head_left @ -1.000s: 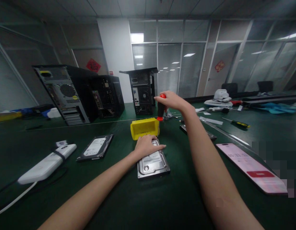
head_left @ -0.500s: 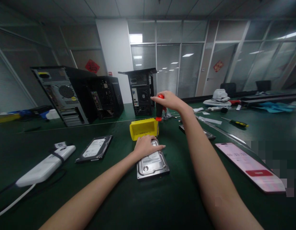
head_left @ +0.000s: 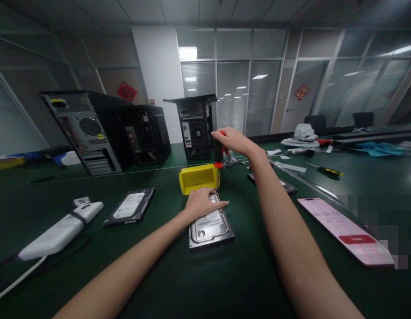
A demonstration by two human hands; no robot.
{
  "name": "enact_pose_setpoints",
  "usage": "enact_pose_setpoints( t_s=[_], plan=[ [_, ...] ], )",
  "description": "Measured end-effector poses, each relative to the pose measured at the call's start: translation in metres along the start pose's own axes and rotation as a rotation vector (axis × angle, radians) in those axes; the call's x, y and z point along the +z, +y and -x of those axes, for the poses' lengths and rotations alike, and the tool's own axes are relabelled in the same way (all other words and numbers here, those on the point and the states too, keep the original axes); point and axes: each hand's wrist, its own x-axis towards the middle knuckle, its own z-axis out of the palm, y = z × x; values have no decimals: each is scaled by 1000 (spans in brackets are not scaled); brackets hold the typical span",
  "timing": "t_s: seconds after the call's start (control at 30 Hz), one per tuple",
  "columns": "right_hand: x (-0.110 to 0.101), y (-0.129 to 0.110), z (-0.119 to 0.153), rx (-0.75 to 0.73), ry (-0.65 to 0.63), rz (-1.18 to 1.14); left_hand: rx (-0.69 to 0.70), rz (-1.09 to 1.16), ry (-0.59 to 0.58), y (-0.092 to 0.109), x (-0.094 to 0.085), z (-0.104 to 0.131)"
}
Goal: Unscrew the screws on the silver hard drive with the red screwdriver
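A silver hard drive (head_left: 212, 228) lies flat on the green table in front of me. My left hand (head_left: 201, 204) rests over its far part, the thumb stretched out to the right across it. My right hand (head_left: 232, 141) is wrapped round the handle of a red and black screwdriver (head_left: 219, 155), held upright with its shaft pointing down at the drive's far edge. The tip is hidden behind my left hand's fingers. Just behind the drive, a yellow plastic bin (head_left: 199, 178) stands with its hollow side toward me.
Another hard drive (head_left: 130, 206) and a white power strip (head_left: 62, 230) lie left. Computer cases (head_left: 195, 128) stand behind. To the right are a pink-screened phone (head_left: 345, 230), a partly hidden drive (head_left: 288, 187) and a yellow-black screwdriver (head_left: 330, 171).
My right hand has shifted its grip slightly around the screwdriver's handle, and the handle's top is more covered. My left hand stays on the drive.
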Motion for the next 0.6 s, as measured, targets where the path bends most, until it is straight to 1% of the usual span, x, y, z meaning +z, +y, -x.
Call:
enact_pose_setpoints(
  t_s=[0.13,0.4,0.53,0.6],
  plan=[
    [2,-2,1,-10,1,-39,-5,-10,-9,1,0,0],
    [1,1,2,20,4,-61,0,8,-10,0,-1,1],
    [3,2,1,36,21,-2,-6,11,-11,-1,0,0],
    [4,3,0,7,55,45,-9,7,-10,0,0,0]
  ],
)
